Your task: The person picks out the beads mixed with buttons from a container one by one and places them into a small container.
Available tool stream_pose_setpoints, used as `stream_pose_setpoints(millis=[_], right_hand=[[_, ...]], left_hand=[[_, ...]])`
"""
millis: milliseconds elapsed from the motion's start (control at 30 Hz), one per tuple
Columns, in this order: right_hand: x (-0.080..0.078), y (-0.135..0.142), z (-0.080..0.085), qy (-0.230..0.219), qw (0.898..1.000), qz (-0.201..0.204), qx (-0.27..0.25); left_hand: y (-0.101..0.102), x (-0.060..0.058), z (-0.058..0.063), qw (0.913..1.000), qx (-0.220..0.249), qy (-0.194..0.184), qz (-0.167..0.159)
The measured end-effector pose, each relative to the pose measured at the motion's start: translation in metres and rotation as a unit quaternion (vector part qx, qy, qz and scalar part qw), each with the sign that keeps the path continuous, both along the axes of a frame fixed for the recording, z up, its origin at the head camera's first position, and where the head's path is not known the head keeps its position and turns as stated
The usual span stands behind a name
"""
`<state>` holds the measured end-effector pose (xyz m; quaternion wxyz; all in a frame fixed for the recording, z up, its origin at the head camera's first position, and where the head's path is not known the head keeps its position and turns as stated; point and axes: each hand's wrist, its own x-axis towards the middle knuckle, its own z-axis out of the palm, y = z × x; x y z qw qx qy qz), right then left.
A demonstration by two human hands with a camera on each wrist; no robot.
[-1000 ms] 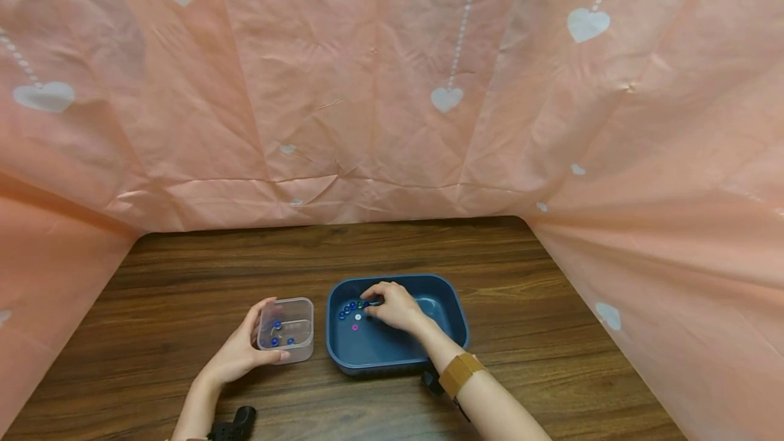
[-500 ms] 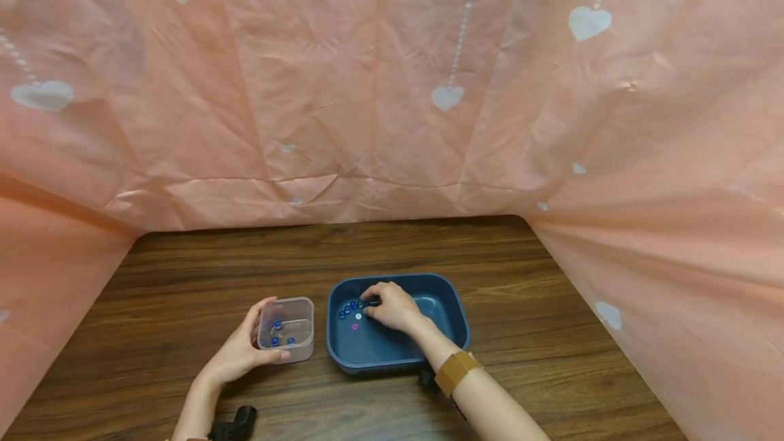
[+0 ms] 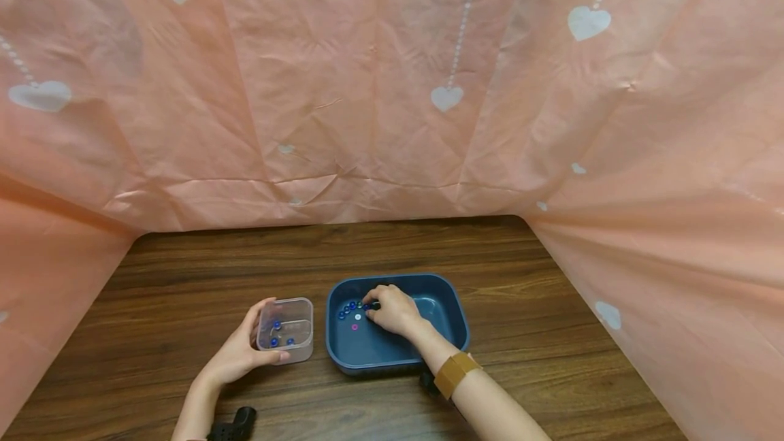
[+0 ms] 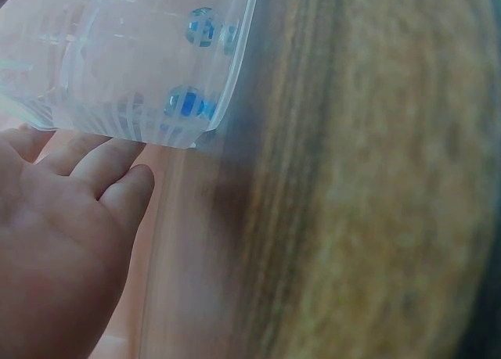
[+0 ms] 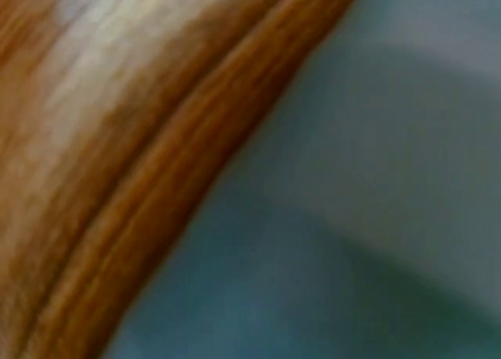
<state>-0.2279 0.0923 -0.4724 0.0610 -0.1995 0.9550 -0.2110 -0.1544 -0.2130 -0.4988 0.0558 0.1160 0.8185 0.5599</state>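
On the left of the head view my left hand (image 3: 235, 352) grips a small clear plastic box (image 3: 304, 352), thumb along the near side and fingers round its left. Several blue beads (image 3: 274, 342) lie inside; in the left wrist view, blue beads (image 4: 186, 102) show through its wall. My right hand (image 3: 395, 310) reaches into the blue tray (image 3: 352, 363), thumb and forefinger pinching a small blue bead (image 3: 367, 306) at the end of a curved row. Several round beads (image 3: 347, 309) make up that row. A white bead (image 3: 358, 317) and a pink bead (image 3: 354, 327) lie below it.
The box and tray stand side by side on a dark wood table (image 3: 490, 243). A pink curtain with white hearts (image 3: 367, 121) encloses the back and sides. Black wrist devices (image 3: 235, 424) sit at both wrists. Blurred skin and the tray's blue surface (image 5: 337, 218) fill the right wrist view.
The right hand's fingertips shift slightly within the tray, and a dark spot shows more clearly between thumb and forefinger. The left hand and the clear box stay put.
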Motion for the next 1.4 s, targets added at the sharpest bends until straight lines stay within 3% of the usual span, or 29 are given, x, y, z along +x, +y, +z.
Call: stream_pose_setpoints(millis=[733, 1400], right_hand=[[0.002, 0.0, 0.0, 0.024, 1.0, 0.006, 0.016], [0.002, 0.004, 0.012, 0.035, 0.999, -0.004, -0.019]], left_hand=[[0.0, 0.0, 0.001, 1.0, 0.002, 0.004, -0.004], [0.0, 0.0, 0.001, 1.0, 0.001, -0.002, 0.0]])
